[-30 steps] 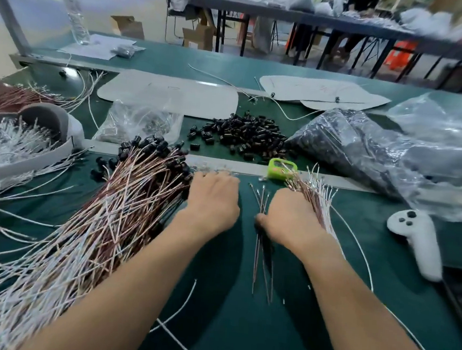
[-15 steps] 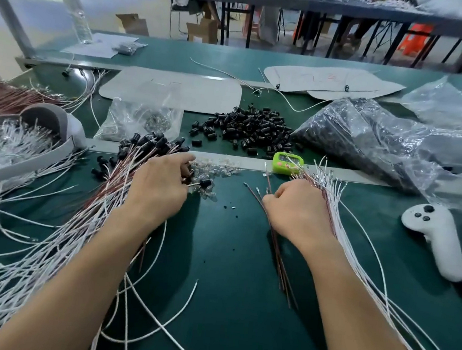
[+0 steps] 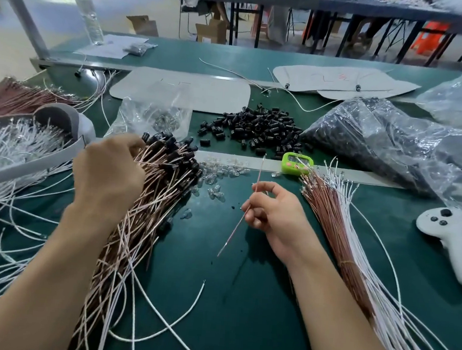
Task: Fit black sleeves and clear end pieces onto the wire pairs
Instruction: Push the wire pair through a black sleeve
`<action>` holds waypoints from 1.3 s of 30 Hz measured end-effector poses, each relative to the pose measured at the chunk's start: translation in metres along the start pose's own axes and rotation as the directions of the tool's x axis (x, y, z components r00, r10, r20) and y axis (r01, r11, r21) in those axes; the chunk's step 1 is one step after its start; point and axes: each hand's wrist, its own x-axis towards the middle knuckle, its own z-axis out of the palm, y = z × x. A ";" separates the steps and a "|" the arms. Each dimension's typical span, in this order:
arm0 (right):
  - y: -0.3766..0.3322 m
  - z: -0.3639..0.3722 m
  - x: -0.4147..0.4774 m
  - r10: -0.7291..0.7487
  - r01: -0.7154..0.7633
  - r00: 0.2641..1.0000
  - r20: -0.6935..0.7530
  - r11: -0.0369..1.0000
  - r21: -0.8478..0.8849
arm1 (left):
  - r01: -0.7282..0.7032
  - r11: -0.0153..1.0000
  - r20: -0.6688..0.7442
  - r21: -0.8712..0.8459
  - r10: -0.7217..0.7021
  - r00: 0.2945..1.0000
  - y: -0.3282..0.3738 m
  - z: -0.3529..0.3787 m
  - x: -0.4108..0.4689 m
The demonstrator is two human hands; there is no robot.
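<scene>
At the far left I see a grey tray full of thin white wires, and behind it a bundle of brown wires. Next comes my left hand. It lies on top of the big heap of finished wire pairs, with the fingers curled down around some of the wires near their capped ends; I cannot tell exactly how many it grips. These pairs are pink-brown and white, and each one carries a small black sleeve at its far end, so the tips make a dark cluster just right of the hand. The heap spreads toward me and to the left over the green table.

In the middle, a small scatter of clear end pieces lies between the heap and my right hand; they look like tiny glass drops. Behind them is a pile of loose black sleeves, short dark tubes, and to its left a clear bag.

My right hand is closed in a pinch on one bare wire pair, thin and pink, standing tilted with the upper tip pointing away from me. It has no sleeve.

Further right is a small green device, then a bundle of unfinished pairs, a large plastic bag of black parts, and a white controller.
</scene>
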 end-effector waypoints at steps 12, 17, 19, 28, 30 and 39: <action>-0.003 -0.015 -0.004 -0.001 -0.003 0.998 0.069 0.998 0.057 | -0.191 0.938 0.101 0.289 0.168 0.981 0.041 0.023 -0.033; -0.006 -0.013 0.001 0.047 -0.050 0.999 0.020 0.975 0.215 | -0.349 0.936 0.317 0.048 0.318 0.894 0.080 0.030 -0.024; -0.006 -0.013 0.003 0.050 -0.050 0.999 0.008 0.968 0.247 | -0.341 0.940 0.326 0.007 0.320 0.890 0.097 0.043 -0.010; -0.009 -0.020 0.010 0.057 -0.041 0.997 -0.044 0.951 0.306 | -0.021 0.964 0.542 -0.265 0.167 0.823 0.150 0.138 0.060; -0.010 -0.023 0.013 0.052 -0.037 0.998 -0.043 0.955 0.294 | -0.098 0.977 0.559 -0.190 0.190 0.807 0.154 0.153 0.066; -0.009 -0.032 0.019 0.031 -0.034 0.999 0.015 0.963 0.268 | -0.126 0.975 0.454 -0.184 0.198 0.869 0.151 0.168 0.088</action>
